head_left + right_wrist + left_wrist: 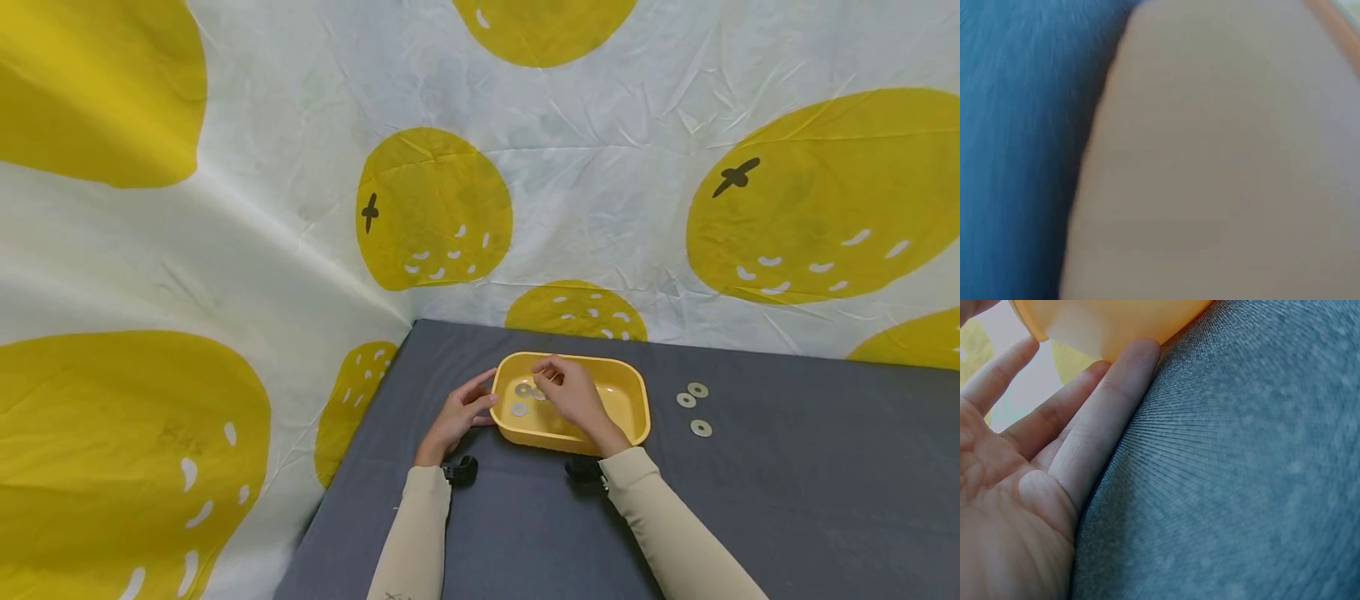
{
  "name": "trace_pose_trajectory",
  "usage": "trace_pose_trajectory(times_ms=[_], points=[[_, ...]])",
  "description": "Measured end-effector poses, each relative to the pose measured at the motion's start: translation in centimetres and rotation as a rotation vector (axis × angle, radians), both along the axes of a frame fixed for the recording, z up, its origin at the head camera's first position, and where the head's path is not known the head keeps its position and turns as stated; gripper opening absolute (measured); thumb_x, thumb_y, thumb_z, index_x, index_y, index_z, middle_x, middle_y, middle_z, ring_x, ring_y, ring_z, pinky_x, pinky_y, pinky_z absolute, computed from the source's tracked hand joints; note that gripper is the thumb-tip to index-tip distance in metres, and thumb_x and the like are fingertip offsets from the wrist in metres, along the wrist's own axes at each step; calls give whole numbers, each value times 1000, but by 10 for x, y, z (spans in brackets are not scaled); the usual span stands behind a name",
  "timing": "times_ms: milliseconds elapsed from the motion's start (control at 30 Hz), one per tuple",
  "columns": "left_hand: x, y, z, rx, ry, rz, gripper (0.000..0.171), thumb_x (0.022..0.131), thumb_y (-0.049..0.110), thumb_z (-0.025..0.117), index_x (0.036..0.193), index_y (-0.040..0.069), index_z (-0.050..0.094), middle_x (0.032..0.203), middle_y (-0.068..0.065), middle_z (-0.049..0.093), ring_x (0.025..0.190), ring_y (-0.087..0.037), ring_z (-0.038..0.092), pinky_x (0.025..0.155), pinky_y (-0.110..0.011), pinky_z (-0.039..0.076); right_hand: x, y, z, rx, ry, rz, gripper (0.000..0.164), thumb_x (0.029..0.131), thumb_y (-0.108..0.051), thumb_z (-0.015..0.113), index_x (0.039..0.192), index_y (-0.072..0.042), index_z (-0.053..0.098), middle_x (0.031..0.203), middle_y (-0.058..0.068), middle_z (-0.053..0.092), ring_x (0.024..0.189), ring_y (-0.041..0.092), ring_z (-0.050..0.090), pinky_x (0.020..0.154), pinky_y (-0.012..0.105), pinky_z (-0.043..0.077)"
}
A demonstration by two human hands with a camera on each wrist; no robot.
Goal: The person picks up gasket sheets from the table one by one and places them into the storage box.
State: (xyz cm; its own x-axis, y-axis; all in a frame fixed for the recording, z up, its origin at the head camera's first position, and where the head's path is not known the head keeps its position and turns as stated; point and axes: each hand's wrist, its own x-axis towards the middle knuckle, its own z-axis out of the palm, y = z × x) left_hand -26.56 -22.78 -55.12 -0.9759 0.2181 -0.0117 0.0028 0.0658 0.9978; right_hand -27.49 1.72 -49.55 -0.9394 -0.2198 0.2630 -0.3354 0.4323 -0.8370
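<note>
A shallow yellow tray [633, 408] with rounded corners stands on the dark cloth. Several pale metal washers [519, 409] lie at its left end. My left hand [461, 414] is at the tray's left end; its straight fingers [1094, 428] touch the outer wall in the left wrist view. Over the tray's inside is my right hand [573, 396], thumb and bent fingers together, pinching what looks like a washer [539, 393] partly hidden by the hand. Only a blurred beige surface [1210, 162] fills most of the right wrist view.
To the right of the tray, three more washers [697, 390] lie on the dark grey cloth [795, 467]. Behind and to the left hangs a white sheet [600, 208] printed with big yellow fruit. Dark wrist cameras [461, 472] sit on both wrists, near the tray's front.
</note>
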Motion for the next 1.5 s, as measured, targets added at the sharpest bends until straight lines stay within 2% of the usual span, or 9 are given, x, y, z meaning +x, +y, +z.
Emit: trace_pose_trajectory(times_ms=[167,367,467,667,833,1000,1200,1500], points=[[0,0,-1,4,6,-2,56,100,25,69,152,31,50,139,-20,58,119,-29,65,89,-41,63,6,40,6,-80,73,-10,14,99,-14,68,110,-8,73,88,13,70,70,30,64,56,27,50],[0,1,1,8,-1,-9,55,100,24,68,152,33,51,139,-18,59,119,-27,65,89,-41,63,10,100,10,-22,149,-110,15,99,-14,68,112,-6,72,86,18,70,63,18,61,52,24,48],[0,1,0,7,1,-5,55,100,26,68,152,32,51,139,-17,59,118,-25,66,89,-41,63,9,132,9,7,131,-172,19,101,-19,66,115,-6,71,88,18,70,63,15,60,51,25,48],[-1,1,-1,-2,-1,9,54,99,29,70,150,35,53,137,-14,62,115,-22,67,88,-40,63,4,193,-3,145,86,-272,27,103,-25,63,120,-5,69,92,17,70,65,11,62,52,25,48],[-1,1,-1,2,3,6,55,100,26,68,152,32,51,138,-17,60,116,-24,66,89,-41,63,-2,231,-19,234,40,-296,29,102,-20,63,121,0,68,90,16,70,65,6,60,53,25,45],[0,1,-1,2,-2,5,55,100,25,68,152,31,50,139,-18,59,119,-26,65,91,-41,63,-9,248,-30,331,-12,-234,29,101,-17,63,123,1,66,93,14,70,70,9,57,58,29,45],[0,-1,-3,-11,4,13,55,101,23,67,152,31,51,139,-17,59,118,-25,65,89,-41,63,-21,252,-37,427,-104,-156,31,99,-17,65,123,3,64,89,9,69,74,16,56,65,30,42],[1,2,-1,-6,9,5,53,101,22,66,152,32,51,139,-17,60,118,-25,65,90,-42,63,-28,251,-29,474,-207,-159,38,98,-18,67,128,4,62,97,21,70,78,26,62,63,30,44]])
